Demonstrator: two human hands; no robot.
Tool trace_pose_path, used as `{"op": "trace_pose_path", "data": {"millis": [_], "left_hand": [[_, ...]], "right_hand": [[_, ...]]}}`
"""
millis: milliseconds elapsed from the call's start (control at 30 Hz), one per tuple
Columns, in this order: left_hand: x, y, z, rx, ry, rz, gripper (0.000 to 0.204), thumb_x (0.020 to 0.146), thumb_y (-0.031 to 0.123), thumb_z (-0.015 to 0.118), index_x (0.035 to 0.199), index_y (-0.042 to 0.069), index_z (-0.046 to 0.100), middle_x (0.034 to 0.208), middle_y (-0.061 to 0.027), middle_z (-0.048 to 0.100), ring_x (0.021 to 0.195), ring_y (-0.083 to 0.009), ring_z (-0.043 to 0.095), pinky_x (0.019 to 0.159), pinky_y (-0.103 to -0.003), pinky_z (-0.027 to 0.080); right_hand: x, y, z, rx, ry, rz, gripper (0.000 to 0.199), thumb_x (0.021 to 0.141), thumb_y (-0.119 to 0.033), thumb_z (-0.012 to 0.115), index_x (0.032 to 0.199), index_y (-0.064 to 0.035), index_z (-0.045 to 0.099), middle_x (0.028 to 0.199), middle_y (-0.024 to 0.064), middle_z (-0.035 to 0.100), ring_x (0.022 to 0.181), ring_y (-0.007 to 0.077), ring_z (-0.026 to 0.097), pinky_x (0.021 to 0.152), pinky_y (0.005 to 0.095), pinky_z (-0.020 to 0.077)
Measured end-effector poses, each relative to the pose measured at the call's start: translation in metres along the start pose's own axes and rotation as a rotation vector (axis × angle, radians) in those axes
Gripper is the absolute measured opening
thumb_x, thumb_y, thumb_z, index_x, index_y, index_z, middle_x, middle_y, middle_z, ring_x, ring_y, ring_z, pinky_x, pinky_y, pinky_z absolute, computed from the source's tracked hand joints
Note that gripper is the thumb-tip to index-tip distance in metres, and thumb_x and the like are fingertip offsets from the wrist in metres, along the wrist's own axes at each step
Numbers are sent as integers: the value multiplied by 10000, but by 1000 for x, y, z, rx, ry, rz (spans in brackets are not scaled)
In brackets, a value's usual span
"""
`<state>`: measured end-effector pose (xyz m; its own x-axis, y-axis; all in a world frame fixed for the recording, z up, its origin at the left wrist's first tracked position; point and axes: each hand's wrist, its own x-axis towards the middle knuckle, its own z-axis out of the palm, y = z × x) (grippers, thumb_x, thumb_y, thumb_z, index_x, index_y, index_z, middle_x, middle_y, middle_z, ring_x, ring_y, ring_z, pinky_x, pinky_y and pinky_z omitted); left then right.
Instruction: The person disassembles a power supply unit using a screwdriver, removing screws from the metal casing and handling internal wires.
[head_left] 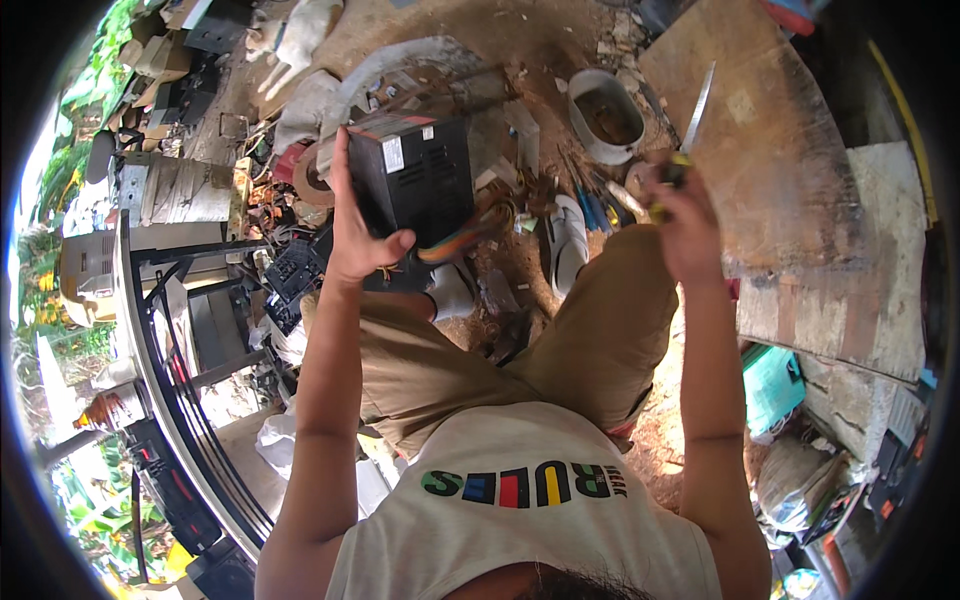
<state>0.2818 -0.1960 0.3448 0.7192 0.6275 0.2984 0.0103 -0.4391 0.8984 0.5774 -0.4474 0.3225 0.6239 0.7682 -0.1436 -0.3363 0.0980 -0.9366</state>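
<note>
My left hand grips a black computer power supply by its left side, thumb at the near edge and fingers up along it. White labels and vent slots show on the box, and a bundle of coloured wires trails from its near right corner. To the right, above my knee, my right hand is closed around a yellow-and-black handled tool. Blur and the fingers hide its exact kind. Just beyond it a narrow silvery blade points away; I cannot tell whether it belongs to this tool.
A pale oval basin stands ahead, with several hand tools on the ground nearer. A wooden board lies at the right. A metal frame and scrap parts crowd the left. A pale animal lies at the far left.
</note>
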Motion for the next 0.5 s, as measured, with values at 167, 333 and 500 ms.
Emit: {"op": "trace_pose_path", "data": {"millis": [167, 333, 500], "left_hand": [[-20, 70, 6, -542, 14, -106, 1399, 628, 508, 874, 1621, 87, -16, 1569, -238, 316, 1431, -363, 392, 1173, -485, 339], [-40, 39, -14, -1007, 2, -92, 1177, 662, 548, 798, 1571, 51, 239, 1494, -217, 446, 1329, -357, 513, 1115, -489, 434], [-52, -13, -29, -1256, 125, -105, 975, 711, 525, 735, 1488, 24, 423, 1428, -189, 543, 1275, -352, 565, 1106, -491, 450]], "right_hand": [[5, 4, 112, -389, -332, -14, 796, 801, -555, 799, 1269, 15, 499, 1127, 113, 567, 1075, 225, 559, 950, 366, 466], [-21, 15, 167, -231, -549, -4, 1072, 672, -568, 902, 1364, 62, 378, 1270, 213, 522, 1232, 313, 524, 1069, 405, 414], [-40, 14, 201, -546, -368, -244, 1067, 618, -568, 937, 1242, 118, 409, 1202, 234, 547, 1168, 315, 561, 1027, 377, 442]]}}
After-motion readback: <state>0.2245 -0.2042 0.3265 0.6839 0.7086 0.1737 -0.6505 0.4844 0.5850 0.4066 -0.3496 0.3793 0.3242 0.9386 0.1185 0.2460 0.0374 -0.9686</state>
